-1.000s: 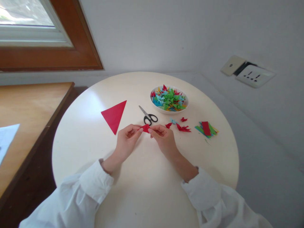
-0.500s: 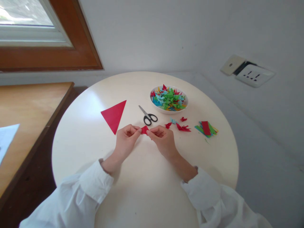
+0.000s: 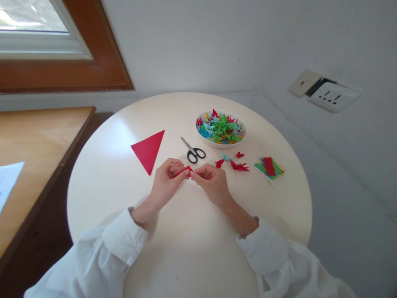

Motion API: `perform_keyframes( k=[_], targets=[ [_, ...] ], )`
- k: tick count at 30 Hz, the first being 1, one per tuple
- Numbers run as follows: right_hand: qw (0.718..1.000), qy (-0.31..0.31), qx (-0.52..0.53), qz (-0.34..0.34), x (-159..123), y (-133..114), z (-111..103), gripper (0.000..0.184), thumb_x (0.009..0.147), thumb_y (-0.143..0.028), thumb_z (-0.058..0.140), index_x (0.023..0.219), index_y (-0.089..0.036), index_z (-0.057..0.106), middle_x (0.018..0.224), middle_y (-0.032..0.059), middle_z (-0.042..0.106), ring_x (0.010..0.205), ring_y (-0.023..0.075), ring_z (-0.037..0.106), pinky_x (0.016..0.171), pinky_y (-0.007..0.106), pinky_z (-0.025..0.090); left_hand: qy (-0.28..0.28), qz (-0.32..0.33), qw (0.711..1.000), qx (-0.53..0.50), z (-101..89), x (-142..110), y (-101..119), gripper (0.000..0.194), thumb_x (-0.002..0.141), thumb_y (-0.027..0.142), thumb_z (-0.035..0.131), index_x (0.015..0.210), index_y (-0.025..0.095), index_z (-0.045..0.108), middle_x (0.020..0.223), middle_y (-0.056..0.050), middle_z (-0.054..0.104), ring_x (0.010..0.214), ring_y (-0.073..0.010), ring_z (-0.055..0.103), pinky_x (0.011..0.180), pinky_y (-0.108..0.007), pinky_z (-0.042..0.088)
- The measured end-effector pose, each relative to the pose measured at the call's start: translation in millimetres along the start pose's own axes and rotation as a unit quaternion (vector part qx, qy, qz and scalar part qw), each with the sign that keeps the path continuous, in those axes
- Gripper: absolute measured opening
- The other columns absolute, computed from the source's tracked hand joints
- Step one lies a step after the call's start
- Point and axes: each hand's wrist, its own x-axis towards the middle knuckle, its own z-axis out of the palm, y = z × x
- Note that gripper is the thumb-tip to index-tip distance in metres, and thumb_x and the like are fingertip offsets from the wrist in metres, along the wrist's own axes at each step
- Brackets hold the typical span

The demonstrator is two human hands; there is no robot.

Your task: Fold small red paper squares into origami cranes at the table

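Note:
Over the middle of the round cream table (image 3: 186, 248), my left hand (image 3: 167, 182) and my right hand (image 3: 211, 180) meet fingertip to fingertip. Both pinch a small folded red paper piece (image 3: 185, 170), mostly hidden by the fingers. A red paper triangle (image 3: 149, 150) lies flat just left of my left hand. Black-handled scissors (image 3: 194, 151) lie just beyond the hands.
A white bowl (image 3: 221, 142) heaped with coloured folded paper stands at the back right. Small red folded pieces (image 3: 237, 165) and a stack of coloured paper strips (image 3: 269, 167) lie right of my hands. A wooden desk (image 3: 34, 157) adjoins the table's left.
The hands have drawn closer together and the red piece has gone from a spread flap to a narrow fold, now mostly covered by the fingers.

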Motion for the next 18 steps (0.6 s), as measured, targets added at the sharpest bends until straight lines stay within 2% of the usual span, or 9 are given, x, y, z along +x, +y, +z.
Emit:
perform_keyframes(
  k=[12, 18],
  targets=[
    [1.0, -0.006, 0.016, 0.003, 0.3, 1.1, 2.2, 0.014, 0.064, -0.027, 0.067, 0.06, -0.016, 0.059, 0.054, -0.0007, 0.062, 0.047, 0.0089, 0.051, 0.044, 0.021, 0.04, 0.01, 0.023, 0.999, 0.019, -1.7, -0.2, -1.6, 0.022, 0.065, 0.028, 0.071, 0.071, 0.016, 0.054, 0.058, 0.0, 0.064, 0.058, -0.0127, 0.062, 0.058, -0.024, 0.046],
    [0.996, 0.019, 0.089, 0.01, 3.9, 4.1, 2.6, 0.019, 0.061, -0.027, 0.069, 0.07, -0.018, 0.055, 0.058, -0.0026, 0.063, 0.046, 0.0094, 0.054, 0.045, 0.023, 0.046, 0.029, 0.005, 0.999, 0.016, -2.5, -0.1, -3.2, 0.022, 0.065, 0.028, 0.07, 0.072, 0.015, 0.053, 0.058, 0.0, 0.064, 0.058, -0.013, 0.061, 0.054, -0.022, 0.042]
  ],
)
